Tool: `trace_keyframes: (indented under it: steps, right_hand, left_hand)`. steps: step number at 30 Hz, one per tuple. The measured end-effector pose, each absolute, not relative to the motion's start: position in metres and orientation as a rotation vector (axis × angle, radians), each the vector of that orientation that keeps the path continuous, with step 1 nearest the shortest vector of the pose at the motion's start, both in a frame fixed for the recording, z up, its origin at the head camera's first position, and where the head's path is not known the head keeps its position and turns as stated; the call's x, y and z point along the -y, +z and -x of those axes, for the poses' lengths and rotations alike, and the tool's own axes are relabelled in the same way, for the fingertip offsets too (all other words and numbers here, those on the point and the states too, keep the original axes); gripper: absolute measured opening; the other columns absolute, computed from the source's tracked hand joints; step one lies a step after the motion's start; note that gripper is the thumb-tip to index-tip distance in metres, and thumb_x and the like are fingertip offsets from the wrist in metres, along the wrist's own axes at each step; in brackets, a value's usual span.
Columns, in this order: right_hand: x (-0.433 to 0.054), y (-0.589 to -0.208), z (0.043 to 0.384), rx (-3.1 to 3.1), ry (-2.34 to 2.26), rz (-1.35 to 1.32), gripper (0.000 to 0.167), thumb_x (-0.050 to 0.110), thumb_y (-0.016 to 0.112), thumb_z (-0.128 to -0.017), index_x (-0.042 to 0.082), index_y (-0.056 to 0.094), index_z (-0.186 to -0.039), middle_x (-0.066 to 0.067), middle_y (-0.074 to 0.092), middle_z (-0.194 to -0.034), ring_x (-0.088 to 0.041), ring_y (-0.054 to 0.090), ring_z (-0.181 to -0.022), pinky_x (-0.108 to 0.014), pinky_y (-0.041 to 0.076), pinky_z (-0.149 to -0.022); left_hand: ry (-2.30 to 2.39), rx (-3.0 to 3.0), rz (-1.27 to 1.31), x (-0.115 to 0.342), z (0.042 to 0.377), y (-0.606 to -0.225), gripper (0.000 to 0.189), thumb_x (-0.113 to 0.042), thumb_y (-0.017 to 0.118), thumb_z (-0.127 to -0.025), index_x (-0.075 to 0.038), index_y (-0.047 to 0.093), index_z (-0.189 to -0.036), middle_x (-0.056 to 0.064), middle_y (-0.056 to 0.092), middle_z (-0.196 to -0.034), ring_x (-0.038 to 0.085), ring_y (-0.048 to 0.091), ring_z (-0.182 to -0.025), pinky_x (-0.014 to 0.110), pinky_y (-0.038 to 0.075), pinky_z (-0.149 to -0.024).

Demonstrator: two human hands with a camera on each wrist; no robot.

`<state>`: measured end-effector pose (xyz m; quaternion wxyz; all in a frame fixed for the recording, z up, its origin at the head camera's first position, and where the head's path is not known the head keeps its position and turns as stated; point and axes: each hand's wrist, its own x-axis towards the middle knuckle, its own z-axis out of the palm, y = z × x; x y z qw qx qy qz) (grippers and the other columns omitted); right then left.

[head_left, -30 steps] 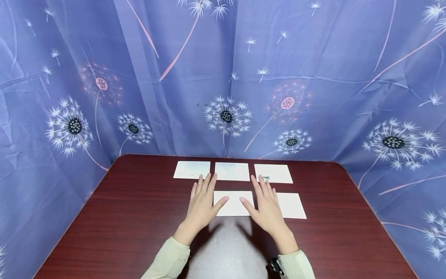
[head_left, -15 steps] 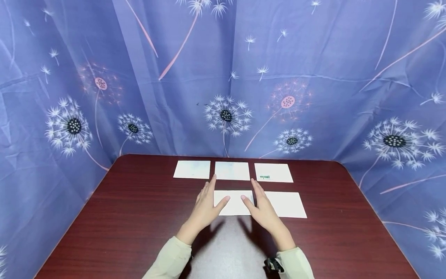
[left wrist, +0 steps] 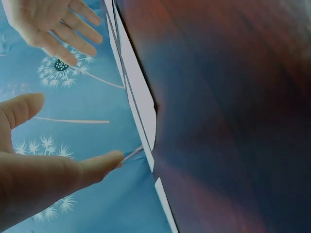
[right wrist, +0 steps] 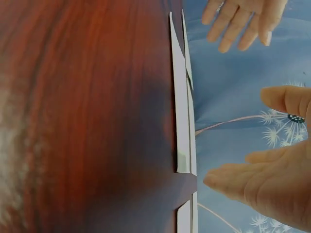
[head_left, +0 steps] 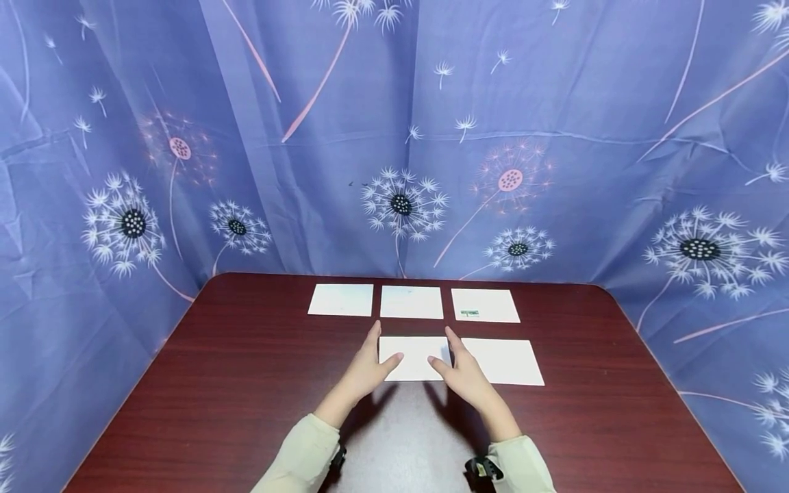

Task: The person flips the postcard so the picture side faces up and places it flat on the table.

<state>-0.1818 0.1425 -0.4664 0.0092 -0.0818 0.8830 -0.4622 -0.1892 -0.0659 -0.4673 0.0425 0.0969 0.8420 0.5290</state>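
Note:
My left hand (head_left: 360, 373) and right hand (head_left: 466, 376) hover on either side of a white rectangular card (head_left: 416, 359) in the front row, fingers straight, nothing held. Both thumbs point inward and overlap the card in the head view. Just right of it lies another white card (head_left: 508, 361), its left edge partly behind my right hand. In the left wrist view, the left hand (left wrist: 53, 179) is well above the table, with the right hand's palm (left wrist: 53, 26) facing it. The right wrist view likewise has the right hand (right wrist: 272, 184) raised over the cards.
Behind lies a row of three cards: a left one (head_left: 341, 300), a middle one (head_left: 411, 302) and a right one (head_left: 485, 305) bearing a small green picture. The dark red wooden table (head_left: 246, 383) meets a blue dandelion-print curtain (head_left: 320, 205) at the back and sides.
Both hands have turned from palms down with spread fingers to edge-on, palms facing each other. Their fingertips have drawn back slightly toward me. The cards stay in place.

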Motion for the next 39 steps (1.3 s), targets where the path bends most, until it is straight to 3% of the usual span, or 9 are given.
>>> trace_keyframes:
  steps: [5,15,24,39]
  right_hand:
    - [-0.142,-0.4686,0.1832,-2.699,-1.482,0.214,0.075,0.015,0.06,-0.091,-0.014,0.019,-0.146,-0.035,0.027,-0.148,-0.046,0.028,-0.136,-0.056,0.025,-0.11]
    - [-0.1396,-0.4713,0.1818,-2.553,-1.532,0.05,0.073,0.012,0.057,-0.093,-0.017,0.015,-0.145,-0.036,0.017,-0.15,-0.047,0.014,-0.14,-0.057,0.018,-0.112]
    - [-0.1408,-0.47,0.1798,-2.518,-1.564,-0.028,0.067,0.011,0.053,-0.094,-0.02,0.018,-0.142,-0.039,0.022,-0.147,-0.05,0.029,-0.134,-0.058,0.028,-0.108]
    - [-0.14,-0.4732,0.1823,-2.541,-1.64,-0.097,0.059,0.007,0.054,-0.093,-0.021,0.029,-0.138,-0.039,0.034,-0.141,-0.049,0.041,-0.126,-0.054,0.04,-0.101]
  left_hand:
    - [1.689,-2.429,-0.202,0.0663,0.1904,-0.4693,0.083,-0.011,0.065,-0.09,0.009,0.011,-0.149,0.033,0.02,-0.151,0.045,0.02,-0.14,0.058,0.02,-0.111]
    - [1.691,-2.31,-0.084,0.0653,0.1911,-0.4702,0.083,-0.003,0.063,-0.088,0.012,0.008,-0.148,0.033,0.017,-0.152,0.048,0.018,-0.139,0.058,0.02,-0.111]
    - [1.725,-2.286,-0.08,0.0627,0.1941,-0.4767,0.084,-0.002,0.063,-0.087,0.013,0.007,-0.147,0.036,0.018,-0.15,0.05,0.022,-0.137,0.056,0.023,-0.11]
    - [1.76,-2.306,0.014,0.0622,0.1965,-0.4772,0.079,0.002,0.063,-0.086,0.011,0.015,-0.147,0.035,0.025,-0.147,0.049,0.027,-0.135,0.056,0.028,-0.109]
